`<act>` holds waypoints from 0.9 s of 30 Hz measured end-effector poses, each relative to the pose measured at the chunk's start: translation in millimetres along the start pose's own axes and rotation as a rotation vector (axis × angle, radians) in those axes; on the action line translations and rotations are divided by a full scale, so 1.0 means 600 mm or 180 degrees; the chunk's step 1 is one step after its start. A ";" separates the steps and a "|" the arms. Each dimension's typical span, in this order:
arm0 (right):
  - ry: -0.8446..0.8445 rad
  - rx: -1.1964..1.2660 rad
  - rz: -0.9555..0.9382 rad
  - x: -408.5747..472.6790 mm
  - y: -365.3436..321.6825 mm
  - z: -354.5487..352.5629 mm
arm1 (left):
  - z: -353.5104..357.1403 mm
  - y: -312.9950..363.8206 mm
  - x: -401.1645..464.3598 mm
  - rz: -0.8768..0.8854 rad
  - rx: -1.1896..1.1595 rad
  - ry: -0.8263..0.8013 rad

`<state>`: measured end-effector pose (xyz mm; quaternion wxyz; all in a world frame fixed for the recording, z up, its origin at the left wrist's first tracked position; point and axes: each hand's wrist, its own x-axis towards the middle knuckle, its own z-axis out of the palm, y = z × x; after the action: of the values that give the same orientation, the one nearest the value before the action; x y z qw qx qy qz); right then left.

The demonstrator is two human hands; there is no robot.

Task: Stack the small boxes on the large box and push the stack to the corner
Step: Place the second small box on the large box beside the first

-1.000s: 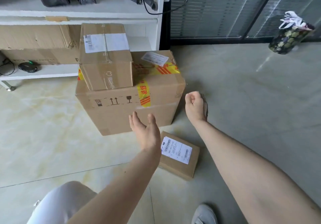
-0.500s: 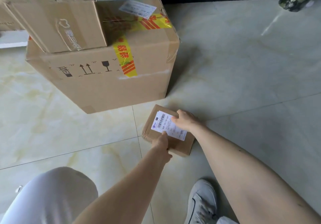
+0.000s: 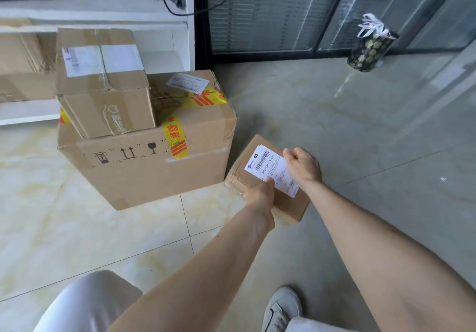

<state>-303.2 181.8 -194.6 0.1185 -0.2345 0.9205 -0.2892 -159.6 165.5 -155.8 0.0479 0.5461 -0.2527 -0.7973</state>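
The large box (image 3: 154,167) stands on the tiled floor (image 3: 64,228), just in front of a white shelf unit (image 3: 164,56). It carries yellow and red tape and handling marks on its near face. One small box (image 3: 103,94) sits on its top, toward the left side, with a white label on its upper face.

A second, flat small box (image 3: 260,174) is held at the large box's right side, tilted, its lower end near the floor; whether it touches the floor cannot be told. It bears a white barcode label (image 3: 270,167). The left hand (image 3: 257,195) is clamped on its near edge, thumb on top. The right hand (image 3: 304,167) is closed over its right edge.

A patterned cylinder (image 3: 368,48) stands well apart by the glass wall. A grey shoe (image 3: 280,308) shows at the bottom.
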 end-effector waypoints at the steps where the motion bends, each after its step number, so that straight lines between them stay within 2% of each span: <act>1: 0.0083 0.0049 -0.0018 0.000 -0.016 -0.020 | 0.006 0.012 -0.023 0.0070 0.0052 -0.0039; 4: 0.0346 0.0252 -0.0075 0.005 -0.073 -0.076 | 0.021 0.054 -0.085 0.0379 0.0146 -0.0238; 7: 0.0510 0.0414 -0.0084 0.013 -0.143 -0.120 | 0.022 0.105 -0.133 0.0977 0.0398 -0.0254; 11: 0.0437 0.0735 -0.0167 0.032 -0.261 -0.143 | 0.005 0.197 -0.155 0.1806 0.0983 0.0369; 14: 0.0195 0.0817 -0.0402 0.051 -0.338 -0.124 | -0.026 0.272 -0.154 0.2159 0.1284 0.0786; 21: -0.0652 0.1030 -0.0771 0.090 -0.437 -0.031 | -0.102 0.400 -0.103 0.2187 0.1520 0.1179; 24: -0.0760 0.1010 -0.0761 0.099 -0.442 0.000 | -0.121 0.422 -0.073 0.2095 0.1656 0.1282; 27: -0.0802 0.0751 -0.0795 0.111 -0.442 0.020 | -0.131 0.435 -0.052 0.2072 0.1486 0.1354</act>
<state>-259.9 -48.9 -53.9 0.2224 -0.3656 0.8220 -0.3758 -128.8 -77.8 -32.1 0.2226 0.5861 -0.5688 -0.5324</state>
